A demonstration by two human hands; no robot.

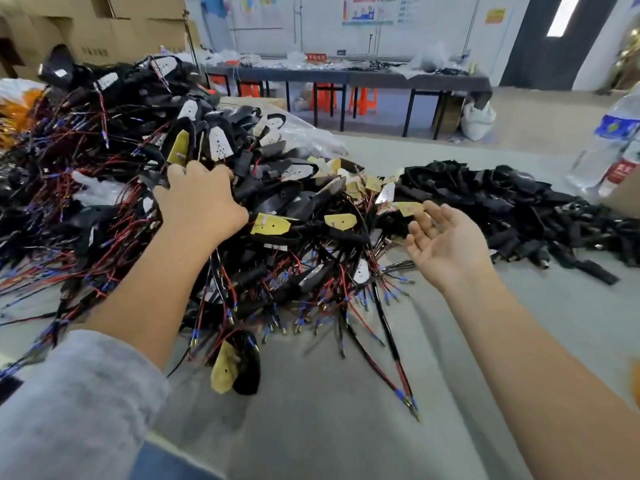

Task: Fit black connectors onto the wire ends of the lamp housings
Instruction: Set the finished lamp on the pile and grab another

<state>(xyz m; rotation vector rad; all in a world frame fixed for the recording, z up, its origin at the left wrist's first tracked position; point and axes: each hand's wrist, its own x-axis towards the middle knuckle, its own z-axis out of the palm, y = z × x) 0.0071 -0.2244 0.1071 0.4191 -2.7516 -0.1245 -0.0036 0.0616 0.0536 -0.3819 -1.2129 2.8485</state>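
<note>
Reaching deep into the heap, the left hand lies knuckles-up on the tangled pile of lamp housings, its fingertips buried among the black shells and wires, so whether it grips anything there cannot be told. Over on the other side, the right hand hovers palm-up and slack, fingers relaxed, holding nothing, just beside the near edge of the black connectors.

Out from the hands now: the housings sprawl across the left and middle of the grey table cover, many showing yellow or white backing plates, with red and black wire ends tipped in blue sleeves fanning toward the camera. One housing lies apart at the pile's near edge, yellow plate up, and a loose wire pair trails out on the cloth beside it. The connectors form their own dark mound to the right, near the housings but separate from most of them.

A clear water bottle stands at the far right. Cardboard boxes stack up at back left, and a long dark bench with orange stools under it runs across the background.
</note>
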